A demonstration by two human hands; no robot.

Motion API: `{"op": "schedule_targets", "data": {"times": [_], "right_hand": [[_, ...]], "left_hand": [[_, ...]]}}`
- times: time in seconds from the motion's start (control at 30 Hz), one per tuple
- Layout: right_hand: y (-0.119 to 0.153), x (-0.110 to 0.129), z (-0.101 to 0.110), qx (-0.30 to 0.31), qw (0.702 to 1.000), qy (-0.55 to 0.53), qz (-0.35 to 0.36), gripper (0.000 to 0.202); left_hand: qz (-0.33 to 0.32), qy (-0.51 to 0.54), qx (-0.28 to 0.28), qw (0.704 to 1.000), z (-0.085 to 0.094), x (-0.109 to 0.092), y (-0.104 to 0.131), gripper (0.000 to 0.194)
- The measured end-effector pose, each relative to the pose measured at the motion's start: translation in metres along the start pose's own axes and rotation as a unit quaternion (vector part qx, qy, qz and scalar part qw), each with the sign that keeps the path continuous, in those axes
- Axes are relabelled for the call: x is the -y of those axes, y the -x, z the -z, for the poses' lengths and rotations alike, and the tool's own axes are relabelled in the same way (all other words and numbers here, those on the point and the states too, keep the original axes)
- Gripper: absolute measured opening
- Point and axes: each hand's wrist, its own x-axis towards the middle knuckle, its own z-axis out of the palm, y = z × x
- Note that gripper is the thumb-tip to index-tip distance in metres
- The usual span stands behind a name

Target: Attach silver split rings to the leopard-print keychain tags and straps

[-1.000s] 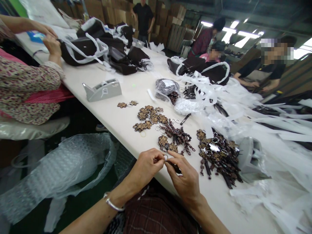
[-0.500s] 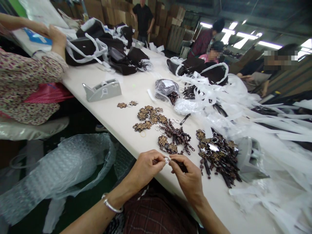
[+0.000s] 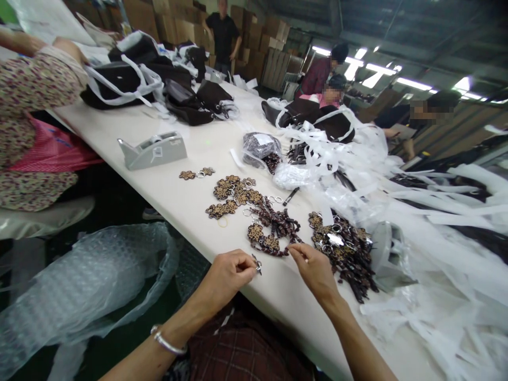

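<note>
Metal clasp sat clamped in our left grip alone, while our right grip met a beaded strand, its closure something we couldn't tell

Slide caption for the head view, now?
Left hand pinching a small metal fitting, right hand at dark beaded strands.

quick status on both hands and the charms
Left hand pinching small metal ring piece; right hand at near edge of beaded strands, grip unclear; leopard-print charms on table; nothing visibly between hands.
</note>
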Motion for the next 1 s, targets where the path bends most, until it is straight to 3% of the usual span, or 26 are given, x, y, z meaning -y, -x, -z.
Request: {"op": "schedule_targets", "data": {"times": [0.2, 0.33, 0.5, 0.7, 0.83, 0.93, 1.0], "right_hand": [[-0.033, -0.014, -0.009, 0.079, 0.978, 0.163, 0.108, 0.034], [-0.041, -0.021, -0.007, 0.147, 0.958, 0.179, 0.169, 0.033], [-0.038, -0.026, -0.001, 0.156, 0.951, 0.173, 0.202, 0.031], [-0.035, -0.025, -0.001, 0.1, 0.973, 0.106, 0.178, 0.016], [-0.03, -0.014, 0.004, 0.071, 0.991, 0.012, 0.109, 0.018], [-0.021, -0.006, 0.016, 0.079, 0.992, -0.076, 0.058, 0.019], [-0.013, -0.006, 0.029, 0.121, 0.984, -0.122, 0.042, 0.019]], "left_hand": [[0.034, 0.013, 0.011, 0.999, 0.003, 0.003, -0.001, 0.015], [0.053, 0.015, 0.012, 0.998, 0.006, 0.004, -0.004, 0.015], [0.051, 0.01, 0.013, 0.999, 0.006, 0.006, -0.008, 0.014], [0.052, 0.012, 0.008, 0.999, 0.005, 0.007, -0.008, 0.014], [0.058, 0.015, 0.012, 0.998, 0.004, 0.007, -0.008, 0.014], [0.055, 0.016, 0.011, 0.998, 0.005, 0.008, -0.008, 0.014], [0.053, 0.015, 0.01, 0.998, 0.005, 0.009, -0.008, 0.014]]}}
